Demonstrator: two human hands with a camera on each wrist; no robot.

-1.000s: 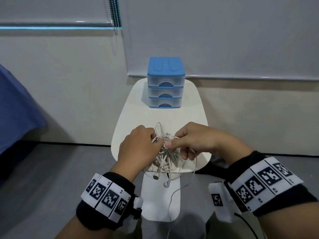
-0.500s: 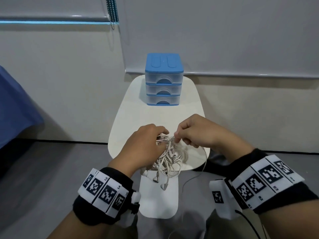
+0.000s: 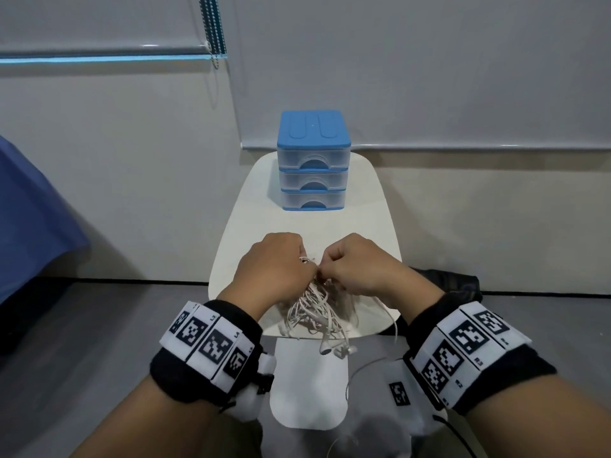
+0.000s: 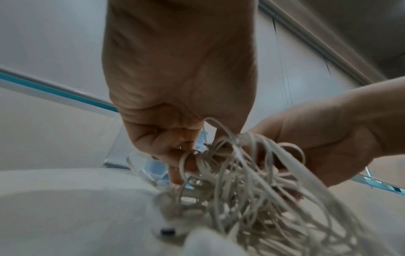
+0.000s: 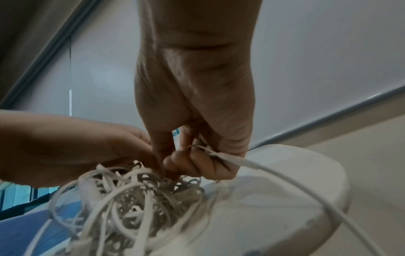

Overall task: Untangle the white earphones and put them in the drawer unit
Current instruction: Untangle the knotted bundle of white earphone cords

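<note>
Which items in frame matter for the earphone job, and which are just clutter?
In play:
- tangled white wired earphones, pinched by left hand and right hand
- blue-topped translucent plastic three-drawer unit, drawers closed
- white rounded table under both

Lying about:
- blue cloth, far left
- black object on floor

Smooth rubbery white earphones [image 3: 314, 312], translucent glossy plastic drawer unit [image 3: 313, 166], matt white table [image 3: 380, 233]

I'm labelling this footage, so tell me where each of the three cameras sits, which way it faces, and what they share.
Head: worn on the head, looking forward and down at the white table, drawer unit, both hands and banded wrists.
Left wrist: under the left hand, looking along its palm at the earphones.
Right wrist: under the right hand, looking along its palm toward its curled fingers.
Shared: both hands pinching the earphone tangle.
</note>
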